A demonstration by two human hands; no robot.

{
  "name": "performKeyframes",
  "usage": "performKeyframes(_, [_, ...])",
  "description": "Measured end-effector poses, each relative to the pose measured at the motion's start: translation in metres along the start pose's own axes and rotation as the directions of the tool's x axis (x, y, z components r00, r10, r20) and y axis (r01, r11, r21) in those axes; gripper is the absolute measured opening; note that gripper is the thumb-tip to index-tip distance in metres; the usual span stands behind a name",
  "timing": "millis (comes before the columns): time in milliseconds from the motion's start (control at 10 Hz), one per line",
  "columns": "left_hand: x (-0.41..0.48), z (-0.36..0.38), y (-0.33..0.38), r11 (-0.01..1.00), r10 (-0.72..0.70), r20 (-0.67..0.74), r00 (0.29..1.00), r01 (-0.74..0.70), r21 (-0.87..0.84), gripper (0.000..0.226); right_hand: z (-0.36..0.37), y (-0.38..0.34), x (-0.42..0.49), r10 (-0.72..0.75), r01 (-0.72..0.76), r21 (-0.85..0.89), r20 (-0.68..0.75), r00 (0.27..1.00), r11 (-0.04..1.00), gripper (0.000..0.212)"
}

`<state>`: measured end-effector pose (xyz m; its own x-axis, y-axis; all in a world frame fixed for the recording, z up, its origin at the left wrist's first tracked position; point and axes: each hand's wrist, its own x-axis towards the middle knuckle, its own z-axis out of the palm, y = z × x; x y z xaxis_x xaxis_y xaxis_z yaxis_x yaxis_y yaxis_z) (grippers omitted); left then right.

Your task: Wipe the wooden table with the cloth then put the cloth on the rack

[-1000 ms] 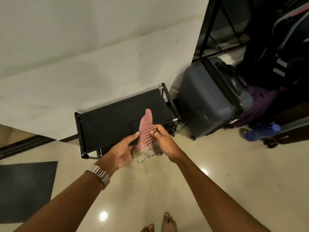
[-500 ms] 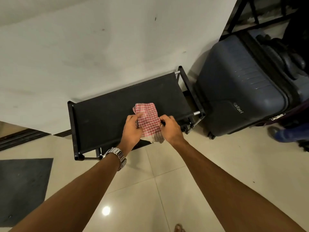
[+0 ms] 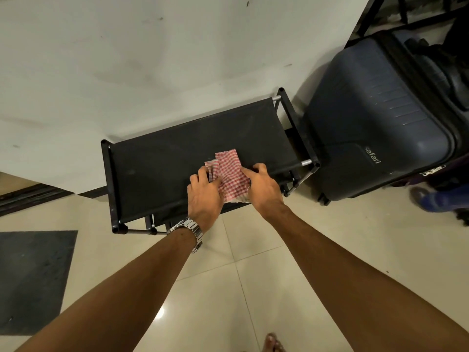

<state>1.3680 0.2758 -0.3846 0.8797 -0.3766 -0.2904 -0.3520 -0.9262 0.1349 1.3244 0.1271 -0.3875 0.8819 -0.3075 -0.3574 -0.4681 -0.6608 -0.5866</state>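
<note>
- Red-and-white checked cloth (image 3: 229,175) is now down flat on the black fabric top shelf of the low metal-tube rack (image 3: 162,168). It sits near the front edge, a bit right of centre, with its pale hem hanging just over that edge.
- A second ago it was bunched upright between the hands in the air over the shelf. Half a second ago it was just touching down. So the change is basically that it went from carried to laid.
- Left hand (image 3: 205,196), the one with the steel-link wristwatch (image 3: 189,231), has its fingers curled over the cloth's left side and is pinching a folded-up bit there.
- Right hand (image 3: 262,188) is spread fairly flat, fingers pressing along the right edge of the cloth. It looks more like holding it down than gripping, though the fingertips are partly tucked under, so hard to say for sure.
- No wooden table is in view, so this looks like the last part of the task, i.e. parking the cloth on the rack.
- Looks nearly done. Probably what's left is smoothing that lifted fold and letting go.
- Dark blue hard-shell suitcase (image 3: 375,128) stands just past the rack's right end, not in the way.
</note>
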Motion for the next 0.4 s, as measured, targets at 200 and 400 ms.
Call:
performKeyframes(200, [-0.012, -0.015, 0.003, 0.998, 0.047, 0.070, 0.996, -0.049, 0.029, 0.071, -0.019, -0.001, -0.023, 0.059, -0.056, -0.148, 0.018, 0.998, 0.987, 0.069])
performKeyframes(400, [-0.055, -0.067, 0.044, 0.987, 0.153, -0.085, 0.985, -0.156, -0.025, 0.074, -0.081, -0.006, -0.088, -0.045, -0.001, -0.292, -0.151, 0.987, 0.956, 0.066])
